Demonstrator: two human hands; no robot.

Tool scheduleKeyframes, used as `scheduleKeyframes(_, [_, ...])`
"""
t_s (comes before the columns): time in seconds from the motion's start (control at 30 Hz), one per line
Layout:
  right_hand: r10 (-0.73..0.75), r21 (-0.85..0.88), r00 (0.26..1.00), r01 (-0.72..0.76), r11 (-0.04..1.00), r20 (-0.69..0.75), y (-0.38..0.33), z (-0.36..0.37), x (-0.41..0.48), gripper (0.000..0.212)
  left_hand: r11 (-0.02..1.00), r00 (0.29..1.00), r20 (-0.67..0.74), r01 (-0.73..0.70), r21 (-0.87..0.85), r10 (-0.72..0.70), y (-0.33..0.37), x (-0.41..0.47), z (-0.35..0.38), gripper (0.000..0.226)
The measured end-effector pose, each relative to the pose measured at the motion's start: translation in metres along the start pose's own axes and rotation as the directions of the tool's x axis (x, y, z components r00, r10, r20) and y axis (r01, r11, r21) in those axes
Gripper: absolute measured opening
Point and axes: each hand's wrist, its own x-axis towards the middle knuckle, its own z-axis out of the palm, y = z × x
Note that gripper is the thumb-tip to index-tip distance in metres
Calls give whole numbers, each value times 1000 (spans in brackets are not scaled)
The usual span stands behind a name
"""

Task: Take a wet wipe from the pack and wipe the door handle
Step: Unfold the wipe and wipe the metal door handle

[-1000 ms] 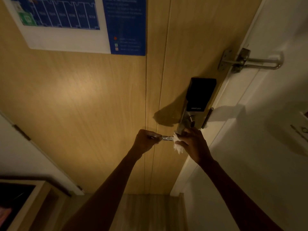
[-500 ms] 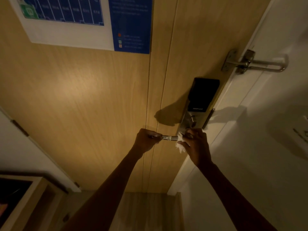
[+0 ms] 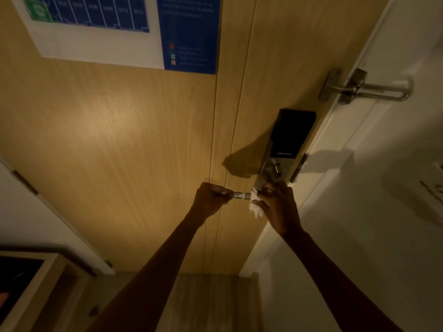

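Observation:
A metal lever door handle [image 3: 241, 195] sticks out leftward from the lock plate on the wooden door [image 3: 119, 140]. My left hand [image 3: 211, 200] is closed around the handle's free end. My right hand [image 3: 279, 207] grips the handle's inner end near the lock plate, with a crumpled white wet wipe [image 3: 255, 207] pressed between its fingers and the metal. A short shiny stretch of the handle shows between the two hands. The wipe pack is not in view.
A black electronic lock panel [image 3: 293, 133] sits above the handle. Higher right, a metal swing-bar door guard [image 3: 366, 87] spans door and white frame [image 3: 335, 130]. A blue and white evacuation plan [image 3: 134, 32] hangs on the door. A wooden cabinet [image 3: 28, 283] stands lower left.
My right hand with the wipe has slid right along the handle toward the lock plate. The left hand has kept its hold on the handle's end.

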Motion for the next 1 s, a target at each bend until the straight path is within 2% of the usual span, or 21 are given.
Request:
scheduleKeyframes(0.07, [44, -1, 999, -44, 999, 1, -1, 1, -1, 35, 999, 1000, -18, -14, 34, 15, -3, 1, 1, 15])
scheduleKeyframes(0.2, [0, 17, 1000, 0, 1000, -1, -13, 5, 2, 37, 996, 1000, -17, -12, 92, 14, -8, 3, 2, 15])
scheduleKeyframes(0.3, [17, 34, 1000, -17, 999, -8, -1, 2, 0, 37, 999, 1000, 22, 9, 52, -10, -9, 4, -2, 15])
scheduleKeyframes(0.4, [5, 73, 1000, -6, 997, 8, -13, 7, 2, 35, 996, 995, 92, 44, -75, -37, -9, 2, -3, 16])
scheduleKeyframes(0.47, [-23, 119, 998, 16, 993, 55, -15, 6, 4, 33, 986, 989, 131, 92, -140, -74, -6, -1, -4, 24])
scheduleKeyframes(0.53, [-7, 204, 998, -6, 979, 65, -3, 0, 0, 29, 984, 980, 166, 130, -118, -110, -4, -1, -7, 36])
scheduleKeyframes(0.67, [74, 322, 997, -64, 944, -19, 1, -9, -5, 30, 982, 975, 176, 154, -109, -133, 0, -3, -7, 49])
scheduleKeyframes(0.83, [-37, 298, 999, 32, 954, 11, -23, -10, 7, 35, 971, 965, 210, 189, -144, -157, 0, -7, -11, 61])
scheduleKeyframes(0.9, [-90, 227, 995, 79, 971, 42, -27, -9, 10, 32, 973, 961, 234, 183, -140, -147, 0, -7, -15, 72])
scheduleKeyframes(1.0, [-190, 90, 981, 185, 979, 48, -33, -4, 13, 37, 964, 955, 250, 207, -166, -162, -1, -8, -17, 86])
